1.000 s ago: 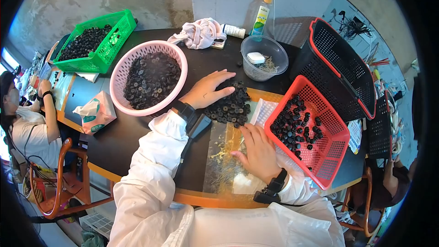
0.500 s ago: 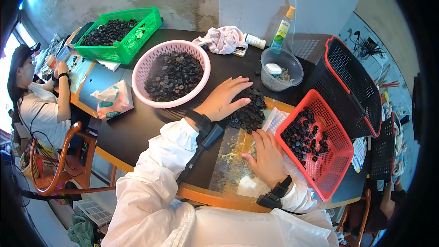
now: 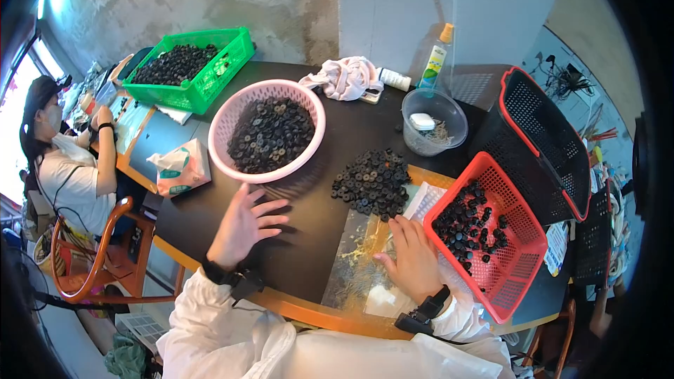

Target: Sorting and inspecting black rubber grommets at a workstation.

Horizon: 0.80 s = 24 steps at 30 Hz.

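My left hand hovers over the dark table, palm turned inward and fingers spread, with nothing in it. Just beyond its fingertips stands a pink round basket heaped with small black ring-shaped parts. On the table between the baskets lies a loose pile of the same black parts. My right hand rests flat at the near edge of that pile, fingers stretched out. Right beside it a red basket holds scattered small black round pieces.
A green crate of black parts stands back left, near a tissue box. At the back are a pink cloth, a spray bottle and a clear tub. Tall black baskets stand right. Another person sits left.
My left hand has come off the loose pile and moved left and nearer, its palm turned up sideways. My right hand stays about where it was. The view has tilted slightly.
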Motion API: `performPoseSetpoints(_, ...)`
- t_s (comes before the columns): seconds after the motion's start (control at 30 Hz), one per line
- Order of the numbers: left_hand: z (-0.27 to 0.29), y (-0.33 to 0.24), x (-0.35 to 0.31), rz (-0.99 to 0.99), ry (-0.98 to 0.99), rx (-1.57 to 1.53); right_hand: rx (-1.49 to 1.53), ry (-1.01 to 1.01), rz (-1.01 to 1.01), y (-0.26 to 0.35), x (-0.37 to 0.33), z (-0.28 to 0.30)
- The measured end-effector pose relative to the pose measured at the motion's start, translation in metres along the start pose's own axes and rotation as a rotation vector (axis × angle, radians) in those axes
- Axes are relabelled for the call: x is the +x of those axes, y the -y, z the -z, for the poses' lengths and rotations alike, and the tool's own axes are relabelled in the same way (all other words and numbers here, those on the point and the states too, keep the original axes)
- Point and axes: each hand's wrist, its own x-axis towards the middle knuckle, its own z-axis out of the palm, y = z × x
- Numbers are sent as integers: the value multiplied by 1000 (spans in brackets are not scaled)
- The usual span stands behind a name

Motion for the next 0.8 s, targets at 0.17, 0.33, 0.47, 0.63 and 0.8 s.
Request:
performPoseSetpoints(0.17, 2, -14, 25, -50, 1, -111, -15, -9, -48, -5, -6, 1)
performPoseSetpoints(0.33, 16, -23, 48, -107, 50, 4, 1, -21, 60, -9, -4, -18)
performPoseSetpoints(0.47, 14, -34, 81, -115, 31, 23, -2, -47, 41, -8, -9, -12)
performPoseSetpoints(0.63, 21, -47, 124, -184, 2, 18, -14, -68, 57, -9, -11, -13)
performPoseSetpoints(0.8, 3, -41, 145, -293, -88, -70, -61, -163, 71, 6, -12, 7)
